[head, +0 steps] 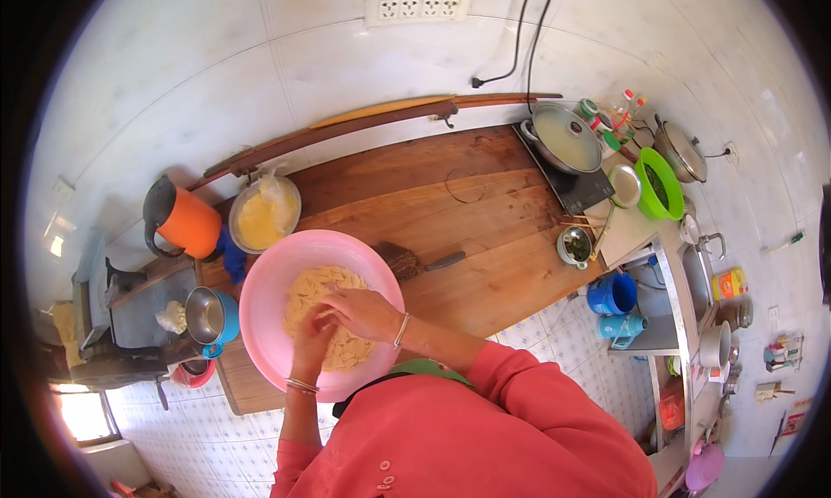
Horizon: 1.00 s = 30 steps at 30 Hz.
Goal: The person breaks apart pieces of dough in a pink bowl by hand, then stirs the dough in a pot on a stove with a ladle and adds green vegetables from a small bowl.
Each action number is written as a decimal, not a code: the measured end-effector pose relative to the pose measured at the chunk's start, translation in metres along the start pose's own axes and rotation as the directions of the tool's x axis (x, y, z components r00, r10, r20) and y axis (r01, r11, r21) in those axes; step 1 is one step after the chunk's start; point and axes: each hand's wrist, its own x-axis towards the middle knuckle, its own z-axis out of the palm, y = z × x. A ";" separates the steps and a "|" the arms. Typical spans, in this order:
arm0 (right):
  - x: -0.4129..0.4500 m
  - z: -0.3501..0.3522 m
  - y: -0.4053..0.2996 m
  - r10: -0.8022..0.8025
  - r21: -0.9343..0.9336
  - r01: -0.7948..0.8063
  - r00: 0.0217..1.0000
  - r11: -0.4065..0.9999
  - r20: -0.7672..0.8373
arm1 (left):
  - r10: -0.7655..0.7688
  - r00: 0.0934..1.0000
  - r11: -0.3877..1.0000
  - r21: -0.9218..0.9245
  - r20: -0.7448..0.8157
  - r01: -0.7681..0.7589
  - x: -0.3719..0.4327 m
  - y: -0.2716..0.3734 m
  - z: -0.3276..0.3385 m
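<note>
Over a large pink plastic basin on the wooden worktop, my two hands meet at the fingertips. Inside the basin lies a heap of pale, flat strips, apparently dough pieces. My left hand, with bangles at its wrist, has its fingers bent over the heap. From the right, my right hand reaches across it, fingers pointing left. Whether a piece is pinched between the fingers is hidden. Just right of the basin lies a kitchen knife with a broad dark blade and a black handle.
Behind the basin stand a metal bowl of yellow food and an orange kettle. A blue pot is at left. A lidded pan sits on a black induction cooker at far right, near a small bowl of greens.
</note>
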 end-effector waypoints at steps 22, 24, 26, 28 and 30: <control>0.025 -0.004 0.011 -0.065 0.114 0.163 0.806 0.980 -0.588 | -0.075 0.997 0.566 -0.823 0.018 0.057 -0.015 0.078 0.053; 0.022 0.011 -0.022 -0.148 0.154 0.270 0.829 0.950 -0.539 | 0.031 0.992 0.784 -0.612 -0.121 -0.100 -0.001 0.030 0.050; 0.016 0.026 -0.052 -0.353 0.136 0.486 0.774 0.863 -0.525 | 0.283 0.936 0.959 0.033 -0.209 -0.282 0.012 -0.020 0.033; 0.026 0.035 0.008 -0.238 0.091 0.293 0.891 0.952 -0.387 | -0.121 0.986 0.473 -0.880 -0.115 -0.044 -0.002 0.039 0.059; 0.031 0.011 0.029 0.214 0.040 -0.211 0.974 0.977 -0.076 | -0.201 0.975 0.594 -0.803 -0.096 0.044 -0.022 0.087 0.091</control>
